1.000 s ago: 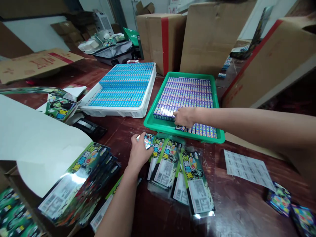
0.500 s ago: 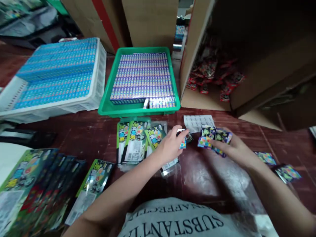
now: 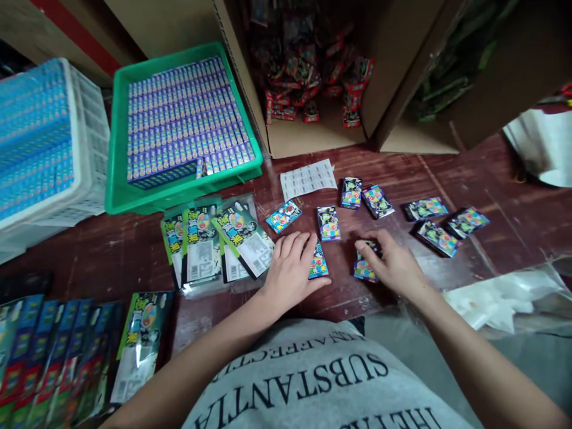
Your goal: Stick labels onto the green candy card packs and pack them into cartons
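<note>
My left hand (image 3: 292,265) lies flat with fingers stretched over a small blue-and-white printed box (image 3: 319,262), which shows between forefinger and thumb and is partly covered. My right hand (image 3: 395,262) grips a small purple printed box (image 3: 365,263) on the floor, thumb on top. Beyond the left hand lies another blue printed box (image 3: 285,215). A purple box (image 3: 329,223) rests between the two hands, slightly farther off. Several more purple boxes lie scattered farther right, among them one (image 3: 351,192) by the sticker sheet (image 3: 308,179) and one (image 3: 437,238) beyond my right hand.
Green-black printed packs (image 3: 203,250) overlap left of my hands; another pack (image 3: 142,339) and a row of packs lie nearer. A green crate (image 3: 183,195) holds rows of purple boxes beside a white crate (image 3: 87,119). Cardboard cartons (image 3: 313,140) stand behind; clear plastic (image 3: 504,298) lies right.
The view has swung right. My right hand has set down one of its purple boxes and come nearer my body. My left hand has lowered from the air onto a blue box on the floor.
</note>
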### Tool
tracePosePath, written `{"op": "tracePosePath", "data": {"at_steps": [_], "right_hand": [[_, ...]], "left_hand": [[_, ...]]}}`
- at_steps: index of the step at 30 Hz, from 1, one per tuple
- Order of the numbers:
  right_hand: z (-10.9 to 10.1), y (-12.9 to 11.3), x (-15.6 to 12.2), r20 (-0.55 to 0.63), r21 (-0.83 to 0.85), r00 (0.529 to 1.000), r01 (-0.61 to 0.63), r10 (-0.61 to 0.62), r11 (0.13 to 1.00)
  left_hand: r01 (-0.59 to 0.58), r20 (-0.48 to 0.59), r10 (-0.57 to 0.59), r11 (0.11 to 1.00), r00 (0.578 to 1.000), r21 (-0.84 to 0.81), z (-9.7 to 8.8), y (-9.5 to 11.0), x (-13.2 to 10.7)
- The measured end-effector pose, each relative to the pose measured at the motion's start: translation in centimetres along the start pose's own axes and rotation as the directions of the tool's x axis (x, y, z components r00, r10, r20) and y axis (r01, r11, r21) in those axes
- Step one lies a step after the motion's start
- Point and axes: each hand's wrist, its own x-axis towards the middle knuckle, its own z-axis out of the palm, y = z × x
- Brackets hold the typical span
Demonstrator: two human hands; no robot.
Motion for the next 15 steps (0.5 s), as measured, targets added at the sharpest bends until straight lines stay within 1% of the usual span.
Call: {"op": "tracePosePath", "data": {"at_steps": [2,3,4,6,7,8,11,13,15], "right_hand": [[-0.2,1.1,-1.1,-0.026,-0.067,0.987,0.155,-0.157,0.986],[-0.5,1.6,-1.5,-0.009,-0.091,0.971,0.239,-0.24,0.967],[-0.8,2.0,-1.9,0.032,-0.105,0.951,0.308,-0.307,0.945],[-1.2,2.5,-2.4,0.149,-0.097,0.912,0.398,-0.382,0.912],[-1.3,2.5,-2.6,0.19,-0.085,0.898,0.418,-0.397,0.905],[-1.2,2.3,-2.7,0.206,-0.071,0.891,0.426,-0.405,0.902],[-0.3,1.2,-2.7,0.164,-0.009,0.888,0.436,-0.429,0.9],[0.7,0.4,-2.7,0.132,-0.003,0.894,0.433,-0.429,0.901],[1.4,-0.2,-2.5,0.125,-0.021,0.899,0.426,-0.421,0.904]], "left_hand": [[-0.01,0.01,0.01,1.0,1.0,0.008,-0.4,0.0,0.0],[-0.016,0.026,0.016,1.0,1.0,0.01,-0.7,-0.1,0.0],[-0.02,0.045,0.02,1.0,0.999,0.009,-1.0,-0.1,0.0],[-0.026,0.083,0.026,1.0,0.996,0.005,-1.2,-0.1,0.0],[-0.026,0.095,0.026,1.0,0.995,0.003,-1.2,-0.1,0.1],[-0.023,0.104,0.023,1.0,0.994,0.004,-1.2,0.0,0.2],[-0.032,0.117,0.03,0.999,0.993,0.014,-1.6,0.1,0.6],[-0.022,0.096,0.019,0.999,0.995,0.033,-2.7,-0.6,1.2],[0.033,0.053,-0.036,0.997,0.998,0.063,-4.3,-2.1,2.0]]}}
